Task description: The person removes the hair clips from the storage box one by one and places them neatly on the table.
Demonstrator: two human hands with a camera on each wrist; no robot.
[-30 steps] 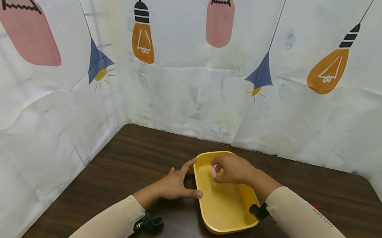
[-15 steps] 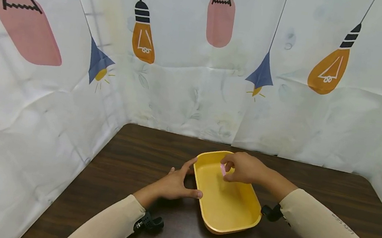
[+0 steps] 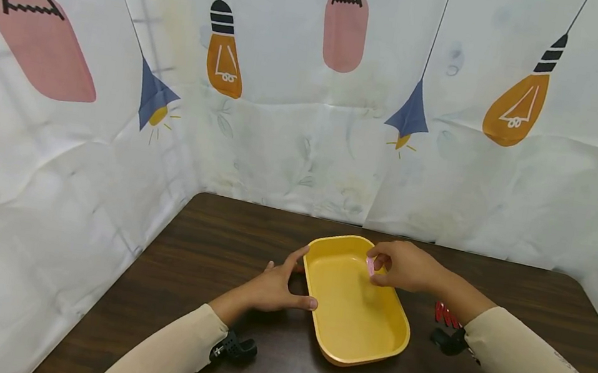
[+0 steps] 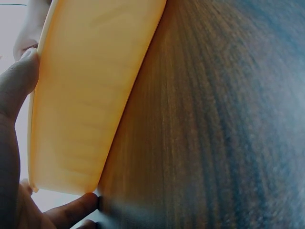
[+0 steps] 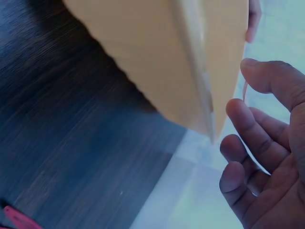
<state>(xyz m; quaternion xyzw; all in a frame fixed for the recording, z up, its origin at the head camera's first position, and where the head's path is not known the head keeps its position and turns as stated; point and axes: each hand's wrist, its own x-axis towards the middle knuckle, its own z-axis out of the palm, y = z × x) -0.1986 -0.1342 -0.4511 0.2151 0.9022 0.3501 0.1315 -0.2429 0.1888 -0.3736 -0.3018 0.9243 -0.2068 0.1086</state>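
A yellow plastic tray (image 3: 353,307) stands on the dark wooden table. My left hand (image 3: 277,287) is spread along the tray's left side, thumb and index finger touching its rim. In the left wrist view the thumb (image 4: 21,78) lies against the rim and another fingertip touches the lower end of the wall. Over the tray's far right rim, my right hand (image 3: 404,266) pinches a small narrow pink piece (image 3: 370,266) between thumb and fingers; its exact kind is unclear. The right wrist view shows only a thin edge of it, with the other fingers loosely bent.
Several small red pieces (image 3: 446,314), clip-like in shape, lie on the table right of the tray, partly hidden by my right wrist. One red piece (image 5: 21,218) shows in the right wrist view's corner. A white printed curtain (image 3: 304,149) hangs behind the table.
My right hand has moved right across the tray with the pink piece, from above its middle to its right rim. The red pieces show more now. My left hand has stayed put.
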